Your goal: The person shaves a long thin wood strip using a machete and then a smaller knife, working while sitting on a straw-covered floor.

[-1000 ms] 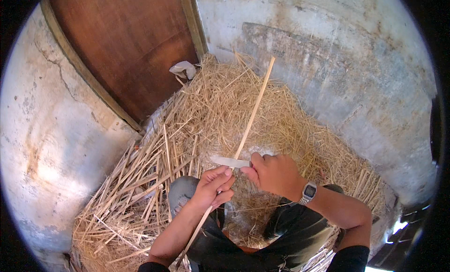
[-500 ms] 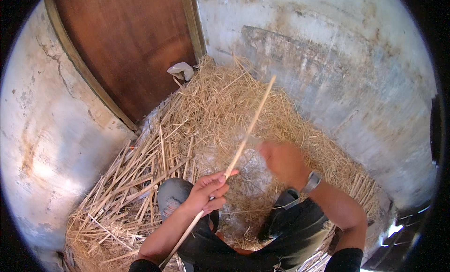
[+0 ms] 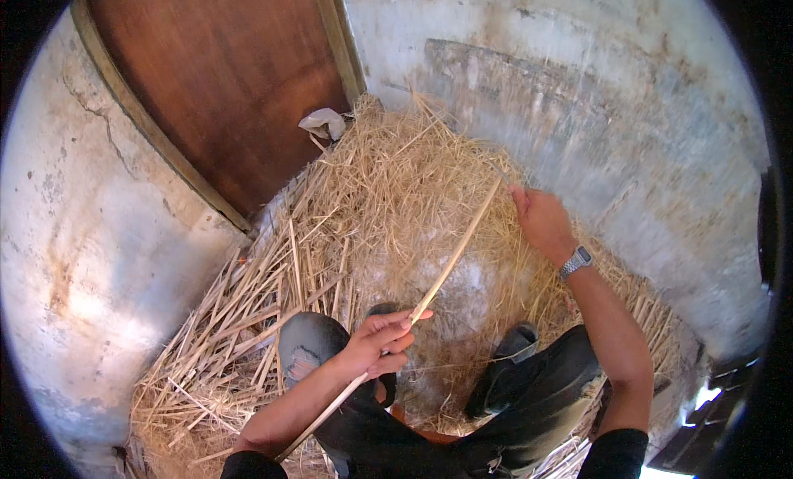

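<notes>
Rough plastered walls (image 3: 644, 91) are closing in on two sides of a corner, with a brown wooden door (image 3: 223, 91) standing at the upper left and a crumpled pale scrap (image 3: 324, 124) lying at its foot. Straw (image 3: 388, 190) is heaping up across the floor between them, spreading down to the lower left in looser stalks, so the only open room is lying directly before the seated person's knees. The left hand (image 3: 376, 344) is gripping a long pale reed stalk (image 3: 454, 252) with its fingers curled closed around the lower part, the stalk slanting up and to the right over the straw. The right hand (image 3: 541, 219), wearing a wristwatch (image 3: 576, 262), is reaching out beside the stalk's upper tip; whether its fingers are pinching the tip, I cannot tell. Half a second ago that hand was blurring lower, nearer the stalk's middle; it has since been travelling outward to the far end, while the left hand is staying low.
</notes>
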`<state>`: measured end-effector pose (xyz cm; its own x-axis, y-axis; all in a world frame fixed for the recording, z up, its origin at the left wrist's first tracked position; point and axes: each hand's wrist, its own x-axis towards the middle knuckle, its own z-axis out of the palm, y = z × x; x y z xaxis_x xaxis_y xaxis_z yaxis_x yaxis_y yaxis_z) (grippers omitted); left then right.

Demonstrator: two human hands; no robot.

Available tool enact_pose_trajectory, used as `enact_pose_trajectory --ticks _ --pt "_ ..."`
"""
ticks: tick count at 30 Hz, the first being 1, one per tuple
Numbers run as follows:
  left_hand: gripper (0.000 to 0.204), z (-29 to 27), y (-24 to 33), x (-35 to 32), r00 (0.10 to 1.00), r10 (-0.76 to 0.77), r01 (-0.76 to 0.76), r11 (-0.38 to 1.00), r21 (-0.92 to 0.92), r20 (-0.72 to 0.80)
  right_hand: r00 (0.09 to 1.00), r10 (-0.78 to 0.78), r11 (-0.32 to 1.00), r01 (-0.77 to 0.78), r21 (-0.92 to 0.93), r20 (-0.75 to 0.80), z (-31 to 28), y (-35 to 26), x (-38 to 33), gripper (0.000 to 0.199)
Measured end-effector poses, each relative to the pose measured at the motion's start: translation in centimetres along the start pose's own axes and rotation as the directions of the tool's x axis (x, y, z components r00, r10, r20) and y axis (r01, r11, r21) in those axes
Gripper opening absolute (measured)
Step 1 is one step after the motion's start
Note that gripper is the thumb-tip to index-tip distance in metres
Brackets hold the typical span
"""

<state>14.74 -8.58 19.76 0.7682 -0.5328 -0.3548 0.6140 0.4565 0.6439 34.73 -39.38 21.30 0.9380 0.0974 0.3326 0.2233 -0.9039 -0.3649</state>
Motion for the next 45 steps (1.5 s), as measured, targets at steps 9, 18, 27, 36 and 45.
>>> enact_pose_trajectory --ticks 9,18,27,36,45 --pt "0.047 -1.0 0.5 0.9 0.999 0.049 -0.051 0.97 -0.236 -0.014 0.802 -0.416 0.909 0.35 0.228 0.428 -0.8 -10.0 -9.4 0.05" --pt "0.047 -1.5 0.1 1.7 0.987 -0.017 0.071 0.938 -0.339 0.159 0.977 -0.208 0.976 0.204 -0.071 -0.054 3.0 -0.9 -0.2 0.038" --pt "0.047 -0.8 -0.1 -0.4 0.974 -0.007 0.075 0.952 -0.297 0.225 0.925 0.364 0.844 -0.277 0.459 -0.11 -1.7 7.1 1.5 0.065" --pt "0.048 -0.5 -0.6 0.5 0.958 -0.034 0.048 0.998 -0.044 0.284 0.991 0.01 0.541 -0.119 0.832 0.135 0.3 -2.0 -2.1 0.033" --pt "0.048 0.8 -0.3 0.9 0.98 0.2 -0.198 0.942 0.271 0.018 0.961 -0.273 0.643 0.145 0.752 0.048 -0.3 -9.8 -6.3 0.038"
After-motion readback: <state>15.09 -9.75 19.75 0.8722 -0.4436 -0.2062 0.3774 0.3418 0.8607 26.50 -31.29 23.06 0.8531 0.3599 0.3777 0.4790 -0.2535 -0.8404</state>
